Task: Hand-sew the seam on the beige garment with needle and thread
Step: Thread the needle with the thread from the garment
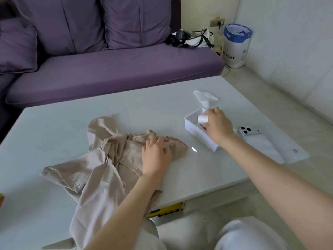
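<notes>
The beige garment (100,165) lies crumpled on the pale table (54,127), spreading from the middle toward the front edge. My left hand (156,155) rests flat on its right part, fingers relaxed. My right hand (217,126) reaches into a small white box (193,129) to the right and grips a white spool (202,119) of thread between thumb and fingers. No needle can be made out.
A white tissue or lid (204,97) sticks up behind the box. A white phone (250,131) lies on white paper (292,150) at the right. A purple sofa (111,69) stands behind the table, with a black strap and bag (189,38) on it. A bin (236,46) stands by the wall.
</notes>
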### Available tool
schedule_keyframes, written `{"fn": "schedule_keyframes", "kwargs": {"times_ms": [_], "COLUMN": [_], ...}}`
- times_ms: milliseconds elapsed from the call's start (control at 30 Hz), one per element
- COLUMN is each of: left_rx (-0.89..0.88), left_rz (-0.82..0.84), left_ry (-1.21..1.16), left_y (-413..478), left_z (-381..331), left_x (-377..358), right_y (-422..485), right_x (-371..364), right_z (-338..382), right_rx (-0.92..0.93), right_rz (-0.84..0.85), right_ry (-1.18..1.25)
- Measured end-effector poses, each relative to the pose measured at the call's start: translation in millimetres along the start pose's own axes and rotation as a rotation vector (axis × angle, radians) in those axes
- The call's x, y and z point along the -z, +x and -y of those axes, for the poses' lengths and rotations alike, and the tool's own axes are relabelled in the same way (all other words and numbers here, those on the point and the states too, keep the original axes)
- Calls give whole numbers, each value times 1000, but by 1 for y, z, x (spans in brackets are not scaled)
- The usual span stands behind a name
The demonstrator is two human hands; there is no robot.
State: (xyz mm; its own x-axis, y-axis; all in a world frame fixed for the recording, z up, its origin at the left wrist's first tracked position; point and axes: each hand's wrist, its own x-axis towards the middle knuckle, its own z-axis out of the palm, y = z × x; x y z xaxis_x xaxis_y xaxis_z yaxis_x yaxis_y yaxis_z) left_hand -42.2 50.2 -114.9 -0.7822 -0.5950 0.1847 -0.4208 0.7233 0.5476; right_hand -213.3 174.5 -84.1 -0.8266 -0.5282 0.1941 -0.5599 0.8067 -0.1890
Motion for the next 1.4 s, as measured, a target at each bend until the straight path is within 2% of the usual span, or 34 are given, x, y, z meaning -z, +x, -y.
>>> {"fn": "schedule_keyframes", "kwargs": {"times_ms": [100, 200, 400, 500, 667, 900, 1067, 1133, 1267, 1333, 1400], "left_rx": [12, 20, 215, 326, 452, 399, 350, 352, 384, 387, 412], "left_rz": [-28, 13, 63, 64, 258, 344, 358, 350, 333, 308, 275], "left_ry": [-194, -496, -851, -854, -871, -886, -752, -763, -869, -923, -987], "left_y": [-9, -16, -21, -21, -23, -26, -21, -20, -19, -19, -20], "left_z": [-9, -14, -24, -19, -14, -8, -6, -4, -3, -3, -5], "left_x": [-5, -8, 6, 12, 16, 18, 16, 16, 19, 21, 22], "right_y": [-12, -32, -77, -94, -115, -121, -121, -119, -114, -114, -116], "right_x": [11, 20, 11, 1, -16, -34, -31, -25, -16, -12, -7], "right_z": [11, 23, 40, 47, 53, 50, 45, 44, 36, 37, 42], "right_rx": [3, 26, 15, 9, 36, 49, -25, -87, -336, -447, -554], "right_rz": [-94, -166, -234, -223, -166, -86, 114, 93, 40, 116, 249], "right_ry": [74, 158, 540, 683, 793, 852, 893, 938, 983, 1060, 1254]}}
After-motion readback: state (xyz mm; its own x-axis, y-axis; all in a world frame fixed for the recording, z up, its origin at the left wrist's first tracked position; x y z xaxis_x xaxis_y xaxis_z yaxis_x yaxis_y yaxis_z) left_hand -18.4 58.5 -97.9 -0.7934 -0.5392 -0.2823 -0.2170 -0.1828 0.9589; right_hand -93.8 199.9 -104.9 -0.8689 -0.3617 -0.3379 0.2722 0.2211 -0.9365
